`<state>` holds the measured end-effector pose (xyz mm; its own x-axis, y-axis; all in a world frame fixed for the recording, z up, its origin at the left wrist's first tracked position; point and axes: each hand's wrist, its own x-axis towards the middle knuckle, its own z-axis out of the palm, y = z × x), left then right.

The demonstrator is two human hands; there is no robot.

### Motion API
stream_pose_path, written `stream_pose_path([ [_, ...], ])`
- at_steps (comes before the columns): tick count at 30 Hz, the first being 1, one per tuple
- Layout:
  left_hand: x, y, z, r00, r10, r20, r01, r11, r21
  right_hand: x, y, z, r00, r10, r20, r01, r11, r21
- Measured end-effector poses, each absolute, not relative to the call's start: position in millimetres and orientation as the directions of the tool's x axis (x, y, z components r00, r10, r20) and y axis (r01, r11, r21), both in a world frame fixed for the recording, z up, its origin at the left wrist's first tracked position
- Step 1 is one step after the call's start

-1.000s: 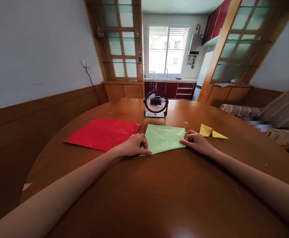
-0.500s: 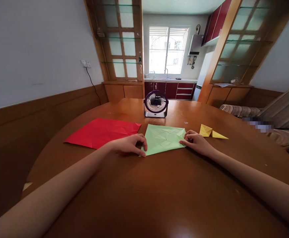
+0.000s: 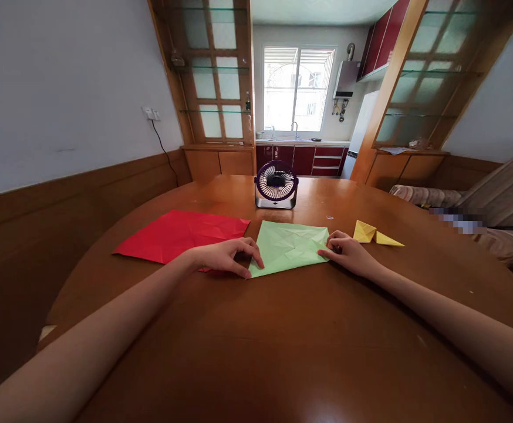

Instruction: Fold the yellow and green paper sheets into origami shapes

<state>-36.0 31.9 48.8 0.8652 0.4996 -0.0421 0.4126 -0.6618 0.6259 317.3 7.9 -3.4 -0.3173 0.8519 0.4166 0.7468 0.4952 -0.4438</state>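
Observation:
A light green sheet of paper (image 3: 285, 244), creased across its middle, lies on the table in front of me. At its near left corner is my left hand (image 3: 230, 257), thumb tip by the corner and index fingertip on the paper, with a gap between them. My right hand (image 3: 345, 252) has its fingers curled and closed on the sheet's right edge. Beside my left hand lies a larger red sheet of paper (image 3: 181, 234), also creased, its near edge partly hidden by that hand. A folded yellow paper piece (image 3: 371, 233) rests just beyond my right hand.
A small purple-rimmed fan (image 3: 276, 182) stands on the round wooden table (image 3: 278, 346) beyond the green sheet. A striped seat (image 3: 507, 194) is at the right. Glass-shelved cabinets and a kitchen window (image 3: 298, 88) are at the back.
My left thumb has slid left to the green sheet's near corner, and the index finger has stretched out onto the paper. My right hand keeps its place.

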Motion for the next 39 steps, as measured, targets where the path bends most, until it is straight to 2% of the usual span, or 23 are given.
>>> stream_pose_path([
  [3, -23, 21, 43, 0.812, 0.58, 0.066, 0.447, -0.691, 0.569, 317, 7, -3, -0.318, 0.853, 0.415, 0.746, 0.495, -0.445],
  [5, -10, 12, 36, 0.754, 0.618, 0.225, 0.471, -0.746, 0.47, 317, 7, -3, -0.315, 0.855, 0.411, 0.749, 0.49, -0.445],
  [6, -4, 8, 32, 0.734, 0.602, 0.315, 0.473, -0.786, 0.398, 317, 7, -3, -0.314, 0.857, 0.41, 0.753, 0.487, -0.443],
  [9, 8, -1, 22, 0.78, 0.451, 0.434, 0.425, -0.89, 0.163, 317, 8, -4, -0.316, 0.857, 0.407, 0.758, 0.486, -0.435],
  [11, 11, -3, 17, 0.846, 0.325, 0.422, 0.342, -0.939, 0.036, 317, 8, -4, -0.318, 0.856, 0.408, 0.759, 0.487, -0.432],
  [13, 9, -1, 14, 0.887, 0.247, 0.39, 0.275, -0.961, -0.018, 317, 8, -4, -0.317, 0.857, 0.407, 0.76, 0.486, -0.432],
  [20, 1, 1, 15, 0.897, 0.264, 0.356, 0.254, -0.964, 0.076, 317, 6, -2, -0.327, 0.844, 0.425, 0.746, 0.507, -0.432],
  [27, -1, -4, 23, 0.895, 0.306, 0.325, 0.287, -0.952, 0.108, 316, 5, -1, -0.309, 0.857, 0.412, 0.75, 0.486, -0.448],
  [34, -2, -4, 29, 0.872, 0.395, 0.29, 0.303, -0.9, 0.314, 315, 4, 0, -0.312, 0.851, 0.422, 0.742, 0.496, -0.452],
  [39, -1, -4, 29, 0.868, 0.421, 0.264, 0.325, -0.883, 0.339, 315, 3, 2, -0.308, 0.855, 0.417, 0.742, 0.49, -0.457],
])
